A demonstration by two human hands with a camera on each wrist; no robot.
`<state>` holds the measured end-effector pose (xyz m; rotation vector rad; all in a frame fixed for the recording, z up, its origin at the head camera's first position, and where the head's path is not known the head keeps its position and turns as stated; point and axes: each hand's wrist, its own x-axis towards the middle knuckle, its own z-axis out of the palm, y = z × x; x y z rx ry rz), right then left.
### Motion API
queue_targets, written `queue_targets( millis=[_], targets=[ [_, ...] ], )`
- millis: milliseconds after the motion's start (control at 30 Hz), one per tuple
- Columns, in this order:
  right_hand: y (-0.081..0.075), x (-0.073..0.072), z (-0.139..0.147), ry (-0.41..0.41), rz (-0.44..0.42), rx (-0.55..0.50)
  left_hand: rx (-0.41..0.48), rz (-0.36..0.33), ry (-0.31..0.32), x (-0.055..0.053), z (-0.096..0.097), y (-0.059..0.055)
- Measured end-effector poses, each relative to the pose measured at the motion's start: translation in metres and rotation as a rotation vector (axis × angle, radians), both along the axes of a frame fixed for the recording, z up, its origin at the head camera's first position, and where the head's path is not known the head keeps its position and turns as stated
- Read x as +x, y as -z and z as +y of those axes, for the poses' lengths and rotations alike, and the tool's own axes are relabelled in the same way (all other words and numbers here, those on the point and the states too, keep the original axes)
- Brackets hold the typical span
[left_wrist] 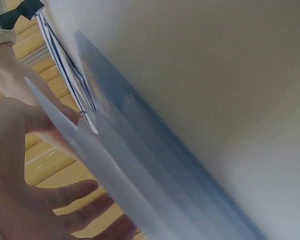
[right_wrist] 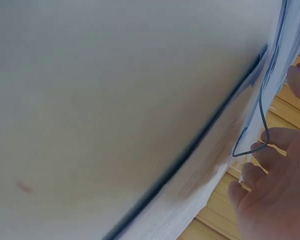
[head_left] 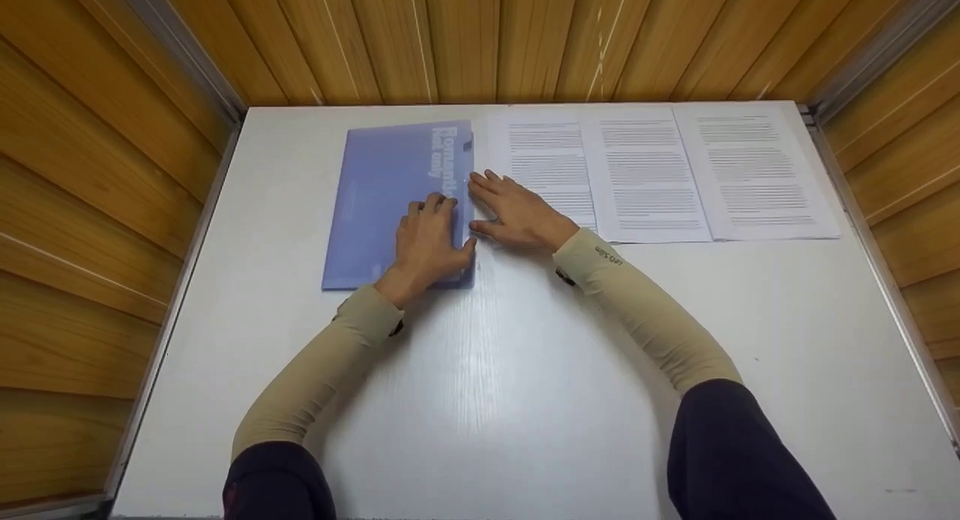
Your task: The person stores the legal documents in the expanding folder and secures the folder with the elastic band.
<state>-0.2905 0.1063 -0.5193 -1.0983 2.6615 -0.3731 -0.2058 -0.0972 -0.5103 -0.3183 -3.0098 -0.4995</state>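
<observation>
A translucent blue document folder [head_left: 375, 205] with pale lettering along its right side lies on the white table. My left hand [head_left: 427, 238] rests over its lower right part, fingers slightly bent and spread, thumb at the right edge. In the left wrist view, the folder's thin cover [left_wrist: 115, 175] stands a little raised beside the fingers. My right hand [head_left: 517, 212] is at the folder's right edge, its fingers extended toward it and the palm partly over the nearest printed sheets [head_left: 547, 152]. In the right wrist view, the folder's dark-outlined edge [right_wrist: 265, 115] passes close by the fingertips.
Two more sets of printed sheets, a middle one [head_left: 649, 167] and a right one [head_left: 754, 167], lie side by side along the back right of the white table [head_left: 480, 400]. Wood-slat walls [head_left: 465, 40] border the back and both sides.
</observation>
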Motion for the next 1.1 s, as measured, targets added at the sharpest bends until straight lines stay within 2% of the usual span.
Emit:
queue_targets(
  millis=[133, 233, 633, 767, 1100],
  targets=[
    [0.000, -0.001, -0.002, -0.015, 0.007, 0.015, 0.087, -0.029, 0.039, -0.002, -0.004, 0.001],
    [0.000, -0.001, -0.003, -0.022, 0.005, 0.018, 0.114, -0.048, 0.061, -0.003, -0.008, 0.002],
    [0.001, -0.001, -0.005, -0.034, -0.035, 0.036, 0.044, -0.076, 0.054, -0.006, -0.012, 0.007],
    [0.002, -0.002, -0.005, -0.046, -0.031, 0.046, 0.053, -0.087, 0.048, -0.008, -0.013, 0.007],
    [0.000, -0.003, -0.009, -0.028, -0.031, 0.114, 0.093, -0.143, 0.016, -0.007, -0.014, -0.005]
  ],
)
